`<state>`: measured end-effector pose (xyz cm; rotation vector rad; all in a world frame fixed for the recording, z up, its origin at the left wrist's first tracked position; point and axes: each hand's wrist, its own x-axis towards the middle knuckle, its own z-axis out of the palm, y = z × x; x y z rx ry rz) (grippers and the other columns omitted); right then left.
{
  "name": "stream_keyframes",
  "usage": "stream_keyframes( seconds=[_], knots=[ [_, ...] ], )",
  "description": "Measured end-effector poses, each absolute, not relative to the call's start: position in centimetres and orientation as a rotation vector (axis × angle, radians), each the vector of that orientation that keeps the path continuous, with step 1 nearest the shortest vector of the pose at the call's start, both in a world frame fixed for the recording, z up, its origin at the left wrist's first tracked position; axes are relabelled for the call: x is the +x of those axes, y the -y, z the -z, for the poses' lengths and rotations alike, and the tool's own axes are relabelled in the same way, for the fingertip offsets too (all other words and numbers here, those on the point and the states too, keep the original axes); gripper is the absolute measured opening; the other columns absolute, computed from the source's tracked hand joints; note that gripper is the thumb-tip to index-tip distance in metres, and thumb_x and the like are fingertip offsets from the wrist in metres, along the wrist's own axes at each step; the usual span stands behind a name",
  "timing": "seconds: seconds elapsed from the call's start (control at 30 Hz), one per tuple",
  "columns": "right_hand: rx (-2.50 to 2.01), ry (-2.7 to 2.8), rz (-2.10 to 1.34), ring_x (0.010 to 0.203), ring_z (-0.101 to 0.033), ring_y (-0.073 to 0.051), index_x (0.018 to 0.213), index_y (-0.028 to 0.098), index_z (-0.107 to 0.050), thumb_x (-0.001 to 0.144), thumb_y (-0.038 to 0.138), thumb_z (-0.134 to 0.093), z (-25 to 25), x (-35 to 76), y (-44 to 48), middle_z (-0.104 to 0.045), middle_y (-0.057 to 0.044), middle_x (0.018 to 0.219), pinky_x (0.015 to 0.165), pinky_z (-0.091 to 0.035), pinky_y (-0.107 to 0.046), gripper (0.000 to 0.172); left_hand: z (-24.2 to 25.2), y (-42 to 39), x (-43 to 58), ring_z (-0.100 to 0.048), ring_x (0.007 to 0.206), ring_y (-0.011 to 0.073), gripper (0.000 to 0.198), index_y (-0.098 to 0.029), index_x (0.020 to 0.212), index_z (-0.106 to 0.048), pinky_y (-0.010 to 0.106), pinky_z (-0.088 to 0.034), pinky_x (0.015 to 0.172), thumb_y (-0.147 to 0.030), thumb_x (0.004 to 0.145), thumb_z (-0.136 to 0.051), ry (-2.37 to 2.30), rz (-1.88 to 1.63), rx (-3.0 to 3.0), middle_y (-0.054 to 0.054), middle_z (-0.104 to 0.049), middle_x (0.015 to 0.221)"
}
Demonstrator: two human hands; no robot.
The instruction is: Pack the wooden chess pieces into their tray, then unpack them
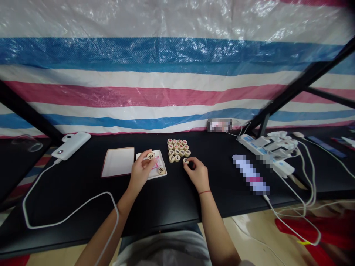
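Over a shallow white box (162, 159), my left hand (142, 168) pinches a round wooden piece (150, 156) with a dark character. Another dark-marked piece (161, 171) lies in the box's lower right corner. My right hand (197, 171) has its thumb and forefinger on a round piece (185, 161) at the near right end of a block of pieces. That block (177, 147) stands in rows on the black table, with red characters at the back and dark ones nearer me. Left of my left hand lies an open box lid (118, 162) with a white inside.
A white power bank (71, 145) with a looping white cable is on the left. To the right are a blurred-out phone (251, 174), a power strip (260, 151) full of plugs, and tangled cables. A striped plastic sheet (155, 96) hangs behind the black table (166, 199).
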<state>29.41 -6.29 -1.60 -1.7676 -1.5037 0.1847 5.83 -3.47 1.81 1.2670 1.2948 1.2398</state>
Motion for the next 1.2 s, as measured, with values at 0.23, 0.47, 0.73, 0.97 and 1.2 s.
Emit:
stream_keyframes(
  seconds=[0.23,0.47,0.73,0.97,1.2],
  knots=[
    [-1.619,1.498,-0.303,0.066,-0.053,-0.015,0.092,0.018,-0.064,0.085,0.038,-0.056,-0.4,28.0,6.9,-0.066,-0.007,0.089,0.066,-0.046,-0.03,0.022,-2.0,4.5,6.2,-0.065,0.073,0.0141,0.024,-0.021,0.102,-0.065,0.026,-0.053,0.074,-0.035,0.082,-0.064,-1.305,-1.123,1.968,0.002,-0.07,0.085],
    [-1.298,1.61,-0.643,0.065,-0.055,-0.012,0.089,0.02,-0.063,0.082,0.034,-0.065,-3.5,22.9,9.1,-0.064,-0.002,0.082,0.061,-0.046,-0.025,0.015,-0.8,4.8,6.4,-0.067,0.083,0.0171,0.019,-0.021,0.101,-0.063,0.03,-0.054,0.08,-0.018,0.082,-0.062,-1.148,-0.932,2.294,0.003,-0.07,0.088],
    [-1.347,1.514,-0.625,0.068,-0.061,-0.014,0.095,0.02,-0.062,0.08,0.03,-0.063,-2.7,22.3,9.1,-0.065,-0.001,0.076,0.069,-0.053,-0.028,0.017,-0.8,4.7,6.4,-0.066,0.087,0.0173,0.029,-0.023,0.113,-0.059,0.032,-0.052,0.084,-0.017,0.085,-0.057,-1.129,-0.876,2.323,0.004,-0.069,0.093],
    [-1.688,1.419,-0.291,0.071,-0.06,-0.017,0.094,0.019,-0.063,0.079,0.034,-0.06,-0.9,28.4,7.7,-0.067,-0.005,0.085,0.072,-0.051,-0.032,0.021,-1.8,3.8,5.2,-0.058,0.107,0.0285,0.059,-0.02,0.128,-0.053,0.042,-0.045,0.092,-0.046,0.078,-0.07,-1.288,-0.619,2.44,0.011,-0.064,0.113],
    [-1.698,1.721,-0.156,0.081,-0.06,-0.022,0.094,0.018,-0.064,0.085,0.03,-0.051,1.0,30.2,6.7,-0.068,-0.009,0.093,0.078,-0.049,-0.036,0.02,-1.3,3.6,4.7,-0.059,0.108,0.0282,0.051,-0.022,0.123,-0.058,0.039,-0.043,0.093,-0.039,0.077,-0.071,-1.308,-0.384,2.429,0.009,-0.065,0.115]
  ],
)
